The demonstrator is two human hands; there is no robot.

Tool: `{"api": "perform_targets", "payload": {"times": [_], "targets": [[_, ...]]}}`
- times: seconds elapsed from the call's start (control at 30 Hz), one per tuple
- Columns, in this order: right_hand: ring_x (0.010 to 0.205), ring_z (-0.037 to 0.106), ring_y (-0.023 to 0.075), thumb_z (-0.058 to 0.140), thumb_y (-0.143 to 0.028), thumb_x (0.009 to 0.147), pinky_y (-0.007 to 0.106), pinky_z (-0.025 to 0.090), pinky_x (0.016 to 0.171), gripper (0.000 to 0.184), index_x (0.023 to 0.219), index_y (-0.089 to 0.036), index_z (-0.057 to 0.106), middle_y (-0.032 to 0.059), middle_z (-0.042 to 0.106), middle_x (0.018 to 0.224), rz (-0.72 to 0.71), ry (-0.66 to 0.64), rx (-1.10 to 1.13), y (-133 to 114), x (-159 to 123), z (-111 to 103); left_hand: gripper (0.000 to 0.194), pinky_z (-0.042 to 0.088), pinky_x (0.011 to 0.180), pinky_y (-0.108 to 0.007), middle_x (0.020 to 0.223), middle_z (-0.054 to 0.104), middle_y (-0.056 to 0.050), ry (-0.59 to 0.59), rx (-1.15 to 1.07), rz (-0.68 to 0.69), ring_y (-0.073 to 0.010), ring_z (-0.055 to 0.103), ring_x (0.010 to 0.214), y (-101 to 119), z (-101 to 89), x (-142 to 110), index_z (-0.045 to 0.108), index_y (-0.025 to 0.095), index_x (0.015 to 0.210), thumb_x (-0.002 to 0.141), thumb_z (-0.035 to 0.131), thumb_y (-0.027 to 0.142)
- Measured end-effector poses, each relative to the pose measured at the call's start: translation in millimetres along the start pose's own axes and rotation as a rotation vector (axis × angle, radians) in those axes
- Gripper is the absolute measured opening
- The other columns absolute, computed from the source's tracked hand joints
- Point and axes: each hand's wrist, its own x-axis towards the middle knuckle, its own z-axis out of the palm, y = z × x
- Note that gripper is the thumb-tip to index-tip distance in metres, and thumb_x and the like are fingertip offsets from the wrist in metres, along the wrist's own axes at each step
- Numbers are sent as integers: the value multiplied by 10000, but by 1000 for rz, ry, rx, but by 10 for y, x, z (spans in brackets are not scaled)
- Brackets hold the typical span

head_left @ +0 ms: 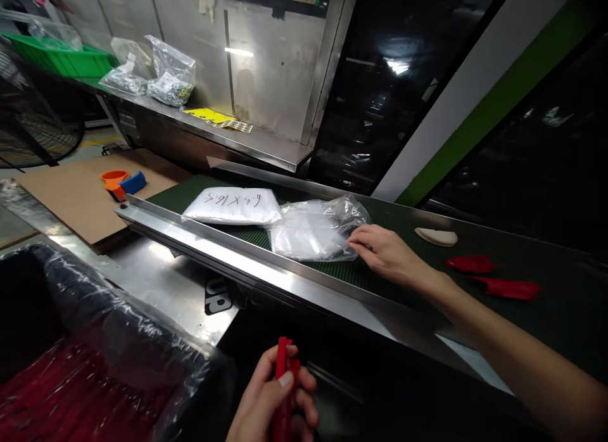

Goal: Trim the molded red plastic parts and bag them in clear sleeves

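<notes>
My left hand (259, 401) is closed around a long, narrow red plastic part (282, 353) in front of the conveyor, and its lower end is partly hidden by the fingers. Over the belt, my right hand (387, 255) pinches at the right edge of a crumpled clear plastic bag (308, 233) with white film-like contents. Whether the fingertips grip the outer bag or something inside it is hard to make out. Touching its left side lies a full white packet (232, 206) with handwritten numbers.
Two red parts (508, 288) and a cream curved piece (436, 237) lie on the green belt (394, 230) at right. A black-lined bin (180, 331) of red parts stands lower left. Cardboard (61, 195) bears an orange tape dispenser (114, 182). Bags of hardware (171, 81) sit on the shelf.
</notes>
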Motion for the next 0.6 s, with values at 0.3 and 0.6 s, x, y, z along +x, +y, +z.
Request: {"api": "perform_targets", "payload": {"times": [0.3, 0.6], "targets": [[773, 593, 117, 441, -281, 980, 241, 462, 671, 219, 895, -232, 637, 0, 639, 875, 137, -97, 658, -1226, -1085, 86, 376, 377, 476, -160, 857, 550, 20, 28, 229, 241, -23, 455, 522, 109, 480, -176, 430, 205, 1034, 804, 714, 291], [644, 508, 92, 462, -295, 971, 225, 394, 581, 218, 800, -219, 573, -36, 554, 725, 366, 139, 584, -1193, -1397, 323, 301, 372, 467, -179, 821, 502, 34, 51, 325, 148, -49, 464, 532, -75, 169, -261, 388, 215, 1039, 859, 625, 260]]}}
